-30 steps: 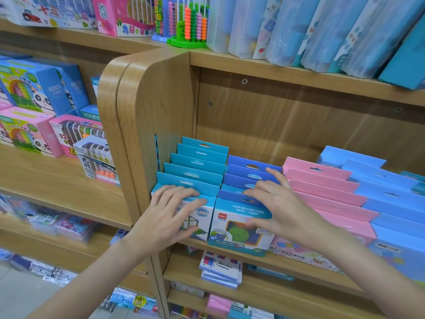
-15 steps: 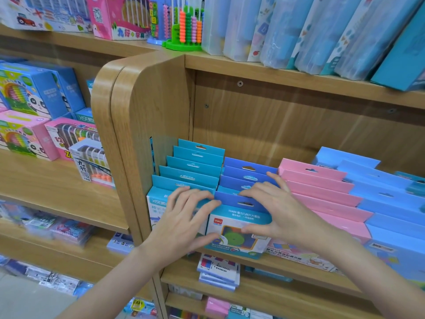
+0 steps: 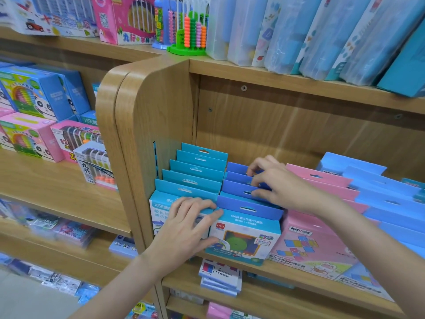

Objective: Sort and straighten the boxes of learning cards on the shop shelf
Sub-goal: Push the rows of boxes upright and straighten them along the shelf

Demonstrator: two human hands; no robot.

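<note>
1. Six teal cardboard card boxes (image 3: pixel 197 173) stood in the leftmost row.
2. Four dark blue cardboard boxes (image 3: pixel 239 188) formed the next row.
3. Two bare hands (image 3: pixel 186 229) were in view.
4. Two bead abacuses (image 3: pixel 190 33) stood on the top shelf.

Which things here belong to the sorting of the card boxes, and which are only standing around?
Part of the job:
- teal boxes, left hand resting on the front one
- dark blue boxes, right hand fingering their tabs
- pink boxes
- light blue boxes

Standing around:
- green abacus
- panda boxes
- plastic cases
</note>
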